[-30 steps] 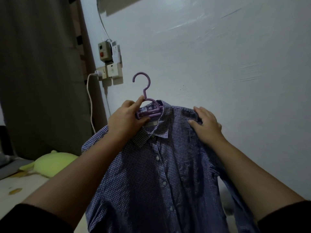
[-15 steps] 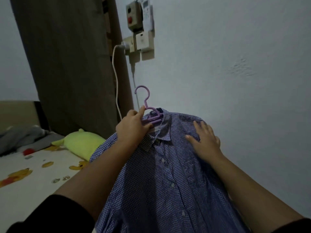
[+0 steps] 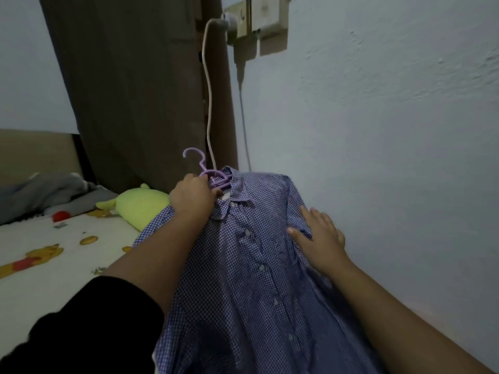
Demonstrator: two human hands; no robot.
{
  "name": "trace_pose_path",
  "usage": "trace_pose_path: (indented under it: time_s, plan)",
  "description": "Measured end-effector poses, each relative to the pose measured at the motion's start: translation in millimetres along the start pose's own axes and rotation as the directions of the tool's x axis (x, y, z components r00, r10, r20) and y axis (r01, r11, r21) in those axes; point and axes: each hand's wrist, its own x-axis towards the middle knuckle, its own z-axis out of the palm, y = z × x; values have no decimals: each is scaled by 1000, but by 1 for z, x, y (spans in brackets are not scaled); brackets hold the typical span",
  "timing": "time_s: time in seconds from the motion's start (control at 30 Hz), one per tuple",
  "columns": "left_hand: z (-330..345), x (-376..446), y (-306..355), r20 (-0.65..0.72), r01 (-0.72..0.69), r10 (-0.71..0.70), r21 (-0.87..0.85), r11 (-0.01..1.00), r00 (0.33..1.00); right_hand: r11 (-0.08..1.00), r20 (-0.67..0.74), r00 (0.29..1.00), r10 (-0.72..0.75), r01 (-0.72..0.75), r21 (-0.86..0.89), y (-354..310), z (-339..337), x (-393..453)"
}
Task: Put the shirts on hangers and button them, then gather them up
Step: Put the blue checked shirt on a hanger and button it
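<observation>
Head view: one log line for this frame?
left hand: grips purple plastic hanger | right hand: flat on blue checked shirt | shirt: buttoned

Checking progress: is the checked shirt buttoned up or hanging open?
Buttoned: the checked shirt front is closed down its button row, on the purple hanger.

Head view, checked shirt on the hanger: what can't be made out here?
- Hanger arms: inside the checked shirt.
- Shirt hem: cut off by the bottom edge.
- Left hand fingers: curled out of sight around the hanger.
- Wall sockets: cropped by the top edge.
</observation>
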Motion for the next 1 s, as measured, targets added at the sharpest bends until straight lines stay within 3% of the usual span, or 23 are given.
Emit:
trace_pose_path:
  time_s: [0.17,0.33,0.57,1.0]
  plan:
    - [17,5,-3,90,14,-18,42,999,996,998,33,998,-61,61,11,-14,12,3]
    - [9,-12,12,10,-169,171,-103,980,985,998,30,997,-69,68,9,-22,6,-5]
    - [-10,-62,32,95,-378,395,-157,913,914,999,-17,999,-31,31,-28,-20,-23,-41]
    - [-46,-198,96,189,-483,559,-331,811,807,990,-61,993,102,-107,-90,19,-81,-161]
